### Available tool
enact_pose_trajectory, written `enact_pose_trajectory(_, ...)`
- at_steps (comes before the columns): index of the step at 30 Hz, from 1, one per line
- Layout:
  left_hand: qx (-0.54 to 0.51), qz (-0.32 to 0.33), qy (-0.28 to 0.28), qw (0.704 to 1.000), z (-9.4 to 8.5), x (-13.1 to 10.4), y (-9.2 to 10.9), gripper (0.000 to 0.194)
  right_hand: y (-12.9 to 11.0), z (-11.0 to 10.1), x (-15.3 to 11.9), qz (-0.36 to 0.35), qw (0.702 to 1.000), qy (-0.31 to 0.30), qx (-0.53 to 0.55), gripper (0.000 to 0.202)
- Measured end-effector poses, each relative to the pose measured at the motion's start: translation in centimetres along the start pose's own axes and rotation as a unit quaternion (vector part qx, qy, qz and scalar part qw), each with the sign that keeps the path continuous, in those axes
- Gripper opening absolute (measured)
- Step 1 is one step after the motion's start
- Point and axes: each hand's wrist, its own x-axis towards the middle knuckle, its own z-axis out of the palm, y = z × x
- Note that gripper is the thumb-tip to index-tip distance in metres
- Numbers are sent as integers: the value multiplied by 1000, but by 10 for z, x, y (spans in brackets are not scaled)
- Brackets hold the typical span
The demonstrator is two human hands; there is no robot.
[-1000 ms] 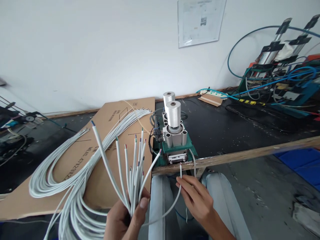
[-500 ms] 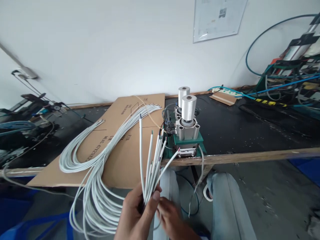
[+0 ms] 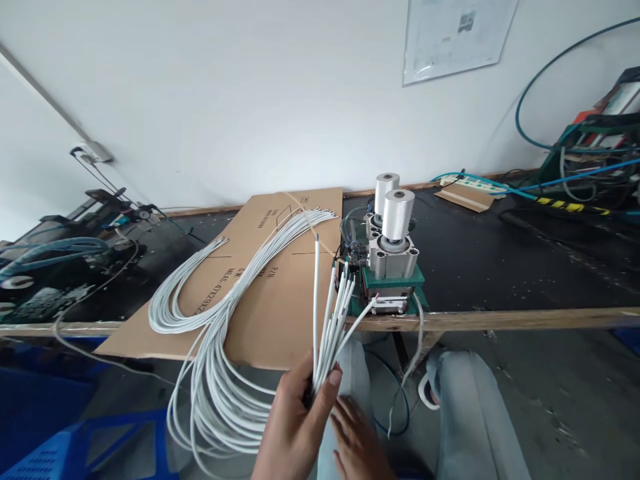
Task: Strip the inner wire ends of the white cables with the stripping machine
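My left hand (image 3: 300, 413) is wrapped round a bundle of white cables (image 3: 331, 327) near their cut ends, which fan upward with small coloured wire tips showing. From this grip the cables hang in loops (image 3: 215, 400) off the bench's front edge and run back up over the cardboard. My right hand (image 3: 357, 437) is just below and to the right, fingers stretched out flat by my thigh, with nothing seen in it. Whether it touches the leg is hard to tell. Just beyond the cable ends stands a pneumatic fixture (image 3: 393, 260) with two knurled metal cylinders on a green base.
A flattened cardboard sheet (image 3: 280, 300) covers part of the black bench (image 3: 500, 260) and overhangs its front. Machines with hoses stand at left (image 3: 115, 220) and right (image 3: 595, 147). A power strip (image 3: 473, 183) lies at the back. Blue plastic frames (image 3: 120, 433) are at lower left.
My right hand has come away from the underside of the cable bundle, its fingers now straightened. My left hand keeps its grip. The view has shifted left.
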Motion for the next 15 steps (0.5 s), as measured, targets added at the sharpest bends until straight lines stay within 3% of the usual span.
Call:
enact_pose_trajectory(2, 5, 1, -6, 1000, 1, 1, -4, 45, 6, -46, 22, 62, 998, -8, 19, 37)
enact_pose_trajectory(3, 11, 5, -13, 1000, 1, 2, -7, 44, 6, -74, 40, 127, 987, -38, 90, 31)
enact_pose_trajectory(5, 28, 22, -39, 999, 1, 5, -12, 41, -1, -128, 83, 224, 940, -72, 249, 25)
enact_pose_trajectory(7, 42, 44, -62, 996, 1, 8, -16, 37, -11, -170, 122, 239, 899, -66, 361, 28)
enact_pose_trajectory(8, 47, 51, -66, 995, 0, 9, -18, 36, -15, -182, 135, 236, 895, -61, 374, 27)
enact_pose_trajectory(11, 54, 58, -44, 996, -4, 10, -17, 36, -14, -181, 142, 254, 922, -50, 287, 31)
enact_pose_trajectory(13, 59, 57, -33, 996, -5, 8, -14, 38, -8, -154, 123, 266, 931, -105, 227, 30)
enact_pose_trajectory(15, 62, 54, -34, 996, -5, 5, -11, 38, -5, -117, 95, 260, 925, -180, 211, 11)
